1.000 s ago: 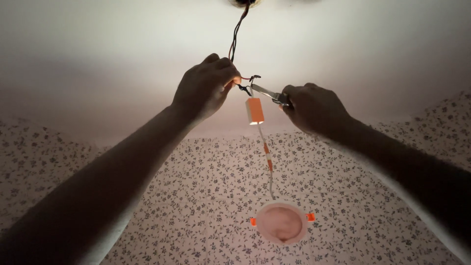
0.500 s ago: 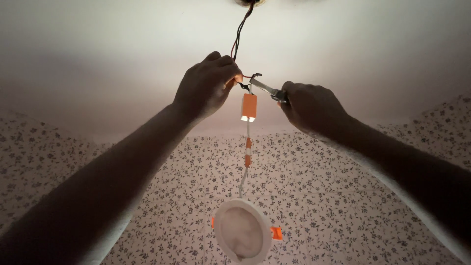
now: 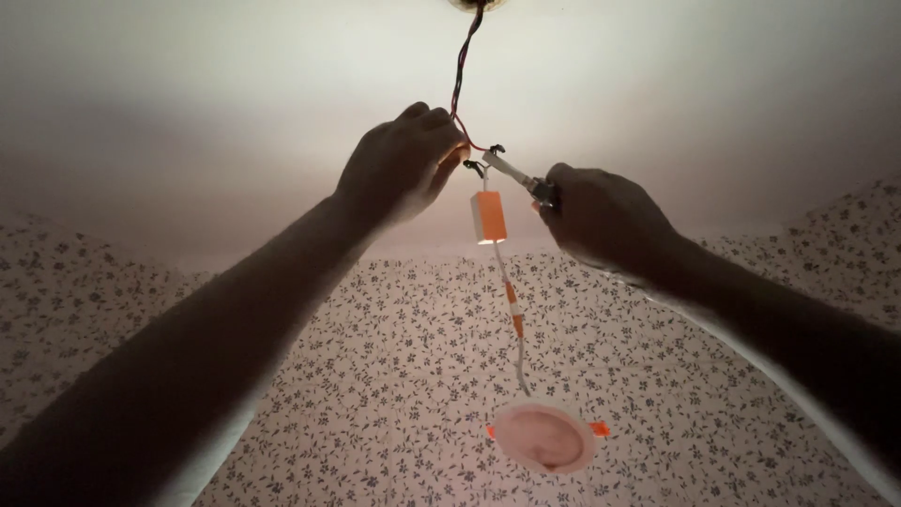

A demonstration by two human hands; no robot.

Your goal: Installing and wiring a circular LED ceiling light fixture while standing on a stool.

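Observation:
Both arms reach up toward the ceiling. My left hand pinches the twisted red and black wires that hang from a ceiling hole. My right hand grips a slim metal tool whose tip touches the wire ends beside the left fingers. Below the joint dangles a small orange and white driver box. A thin white cable runs down from it to a round white recessed lamp with orange spring clips.
The white ceiling fills the upper half. A wall with small floral wallpaper spreads behind the hanging lamp. The room is dim.
The hanging lamp has swung and turned: half a second ago it sat lower left, now it hangs lower right again. Both hands stay at the wire joint.

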